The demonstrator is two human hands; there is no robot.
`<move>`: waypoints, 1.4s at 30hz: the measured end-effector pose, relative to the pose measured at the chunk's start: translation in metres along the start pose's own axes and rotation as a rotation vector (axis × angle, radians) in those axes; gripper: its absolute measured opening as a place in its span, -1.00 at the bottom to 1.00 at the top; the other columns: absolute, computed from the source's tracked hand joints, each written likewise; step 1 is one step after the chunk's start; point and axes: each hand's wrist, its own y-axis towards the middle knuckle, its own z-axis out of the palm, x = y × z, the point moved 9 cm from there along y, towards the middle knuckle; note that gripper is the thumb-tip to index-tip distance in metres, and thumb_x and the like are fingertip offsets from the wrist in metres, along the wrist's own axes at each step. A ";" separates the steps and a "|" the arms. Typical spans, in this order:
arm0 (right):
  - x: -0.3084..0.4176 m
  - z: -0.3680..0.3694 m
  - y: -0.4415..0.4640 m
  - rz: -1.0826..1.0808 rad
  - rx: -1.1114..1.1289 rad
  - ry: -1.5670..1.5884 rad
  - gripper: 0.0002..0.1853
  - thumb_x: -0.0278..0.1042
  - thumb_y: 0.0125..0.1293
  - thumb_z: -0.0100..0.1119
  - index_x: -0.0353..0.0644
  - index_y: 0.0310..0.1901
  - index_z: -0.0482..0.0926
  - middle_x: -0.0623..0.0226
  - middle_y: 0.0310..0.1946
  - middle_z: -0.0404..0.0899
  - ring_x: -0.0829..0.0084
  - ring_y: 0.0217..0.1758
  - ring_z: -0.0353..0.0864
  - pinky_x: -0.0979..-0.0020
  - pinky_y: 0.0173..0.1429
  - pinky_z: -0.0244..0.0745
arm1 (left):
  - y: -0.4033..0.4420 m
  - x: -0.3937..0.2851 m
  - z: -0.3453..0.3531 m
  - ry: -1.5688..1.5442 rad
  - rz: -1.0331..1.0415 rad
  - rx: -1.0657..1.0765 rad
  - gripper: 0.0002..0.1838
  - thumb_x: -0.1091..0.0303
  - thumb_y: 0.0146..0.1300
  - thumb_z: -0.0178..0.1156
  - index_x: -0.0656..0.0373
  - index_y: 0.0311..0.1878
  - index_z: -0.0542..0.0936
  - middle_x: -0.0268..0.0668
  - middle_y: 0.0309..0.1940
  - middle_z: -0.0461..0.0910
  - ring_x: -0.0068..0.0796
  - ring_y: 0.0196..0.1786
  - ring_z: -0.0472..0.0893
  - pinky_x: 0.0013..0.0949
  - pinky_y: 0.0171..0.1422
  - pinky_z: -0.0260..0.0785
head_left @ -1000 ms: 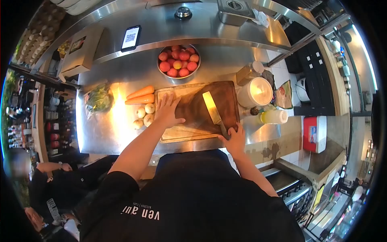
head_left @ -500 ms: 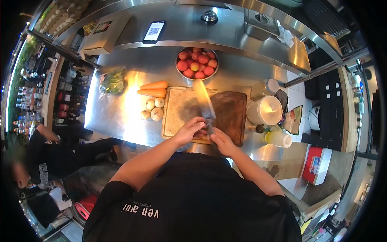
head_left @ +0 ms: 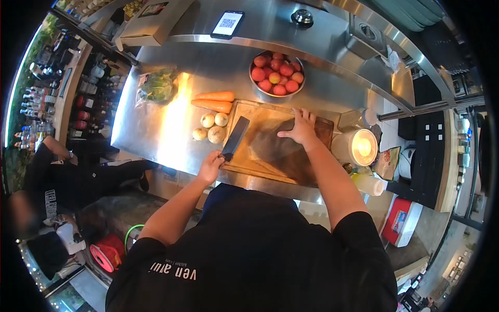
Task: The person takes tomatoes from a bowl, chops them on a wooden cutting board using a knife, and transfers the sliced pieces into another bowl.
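Observation:
My left hand [head_left: 210,167] is closed round the handle of a kitchen knife [head_left: 237,137], whose broad blade lies over the left side of the wooden cutting board [head_left: 270,165]. Over the board's far right part, my right hand [head_left: 302,129] is open with its fingers spread and nothing in it. Beyond the board stands a metal bowl [head_left: 303,89] full of red tomatoes [head_left: 275,73]. Two carrots [head_left: 213,96] and several onions [head_left: 216,134] sit left of the board.
Bagged leafy greens [head_left: 157,87] lie at the counter's left. To the right stand a lidded tub [head_left: 340,148], a jar [head_left: 370,117] and a pale yellow bottle [head_left: 366,183]. A raised steel shelf carries a phone [head_left: 227,25] and a bell [head_left: 302,16]. Another person [head_left: 78,166] is at left.
My hands have moved apart. The knife has gone left with my left hand, while my right hand has left the handle, moved forward and right, and opened. The view has shifted.

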 end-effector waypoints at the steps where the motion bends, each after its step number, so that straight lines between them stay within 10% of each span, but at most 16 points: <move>1: -0.001 0.003 0.000 0.007 0.012 0.001 0.41 0.45 -0.16 0.82 -0.01 0.71 0.36 0.03 0.62 0.30 -0.21 0.66 0.22 -0.12 0.79 0.16 | -0.005 -0.008 -0.007 0.296 0.108 -0.073 -0.80 0.37 0.68 0.22 0.32 0.13 0.67 -0.12 0.13 0.67 -0.19 0.16 0.67 -0.19 0.30 0.53; 4: 0.000 0.002 -0.004 -0.008 -0.039 0.001 0.40 0.45 -0.17 0.82 0.05 0.72 0.36 0.06 0.62 0.30 -0.20 0.65 0.20 -0.12 0.78 0.18 | -0.015 -0.021 -0.011 0.390 0.363 -0.153 -0.79 0.39 0.62 0.25 0.35 0.06 0.74 -0.02 0.18 0.70 -0.11 0.31 0.67 -0.17 0.45 0.47; 12: 0.009 0.011 -0.034 0.029 -0.015 0.036 0.40 0.43 -0.11 0.80 0.04 0.75 0.31 0.07 0.67 0.24 -0.30 0.69 0.12 -0.21 0.81 0.15 | -0.018 0.009 -0.022 0.147 0.082 0.025 -0.58 0.40 0.63 0.23 0.37 0.44 0.65 -0.03 0.41 0.63 -0.14 0.48 0.59 -0.20 0.62 0.36; 18: 0.013 0.007 -0.025 -0.022 -0.104 -0.096 0.23 0.47 0.12 0.66 -0.02 0.72 0.37 0.09 0.60 0.40 -0.20 0.67 0.23 -0.20 0.82 0.08 | -0.014 0.001 -0.024 0.260 0.111 0.040 -0.73 0.39 0.60 0.28 0.31 0.20 0.77 -0.07 0.36 0.65 -0.13 0.40 0.64 -0.16 0.53 0.43; 21: 0.002 0.020 0.033 0.014 -0.069 0.262 -0.03 0.39 0.33 0.55 -0.09 0.58 0.51 0.08 0.35 0.66 0.01 0.43 0.61 -0.15 0.69 0.31 | -0.012 -0.008 -0.022 0.385 0.107 0.046 -0.79 0.36 0.58 0.33 0.29 0.09 0.80 -0.07 0.36 0.64 -0.14 0.38 0.64 -0.15 0.50 0.45; 23: -0.012 0.044 0.079 0.155 -0.145 0.908 -0.26 0.30 0.49 0.47 -0.19 0.39 0.64 0.20 0.15 0.82 0.19 0.09 0.81 0.08 0.25 0.67 | -0.009 -0.004 -0.023 0.349 0.109 0.067 -0.77 0.34 0.56 0.36 0.29 0.11 0.80 -0.07 0.32 0.65 -0.14 0.33 0.67 -0.16 0.45 0.50; 27: 0.008 0.031 0.071 0.694 -0.086 1.384 -0.65 -0.03 0.63 0.33 -0.13 0.17 0.62 0.30 0.00 0.73 0.23 -0.07 0.89 0.23 0.03 0.76 | -0.003 -0.007 -0.025 0.383 0.105 0.049 -0.74 0.32 0.54 0.39 0.29 0.13 0.79 -0.09 0.18 0.66 -0.13 0.15 0.72 -0.19 0.29 0.57; 32: 0.009 0.030 0.063 0.637 -0.137 1.441 -0.80 -0.15 0.62 0.28 -0.06 0.02 0.54 0.38 -0.21 0.63 0.24 -0.16 0.91 0.27 -0.12 0.77 | 0.002 -0.005 -0.033 0.442 0.214 0.033 -0.78 0.30 0.50 0.42 0.30 -0.11 0.70 -0.06 -0.17 0.59 -0.05 -0.13 0.63 -0.10 0.02 0.49; 42: -0.020 0.027 0.007 0.557 -0.134 1.442 -0.77 -0.11 0.63 0.35 -0.02 -0.11 0.56 0.50 -0.29 0.59 0.24 -0.06 0.95 0.32 -0.10 0.77 | 0.014 -0.011 -0.031 0.539 0.212 0.131 -0.70 0.22 0.49 0.42 0.31 -0.20 0.64 0.02 -0.22 0.57 0.11 -0.13 0.63 0.02 0.00 0.48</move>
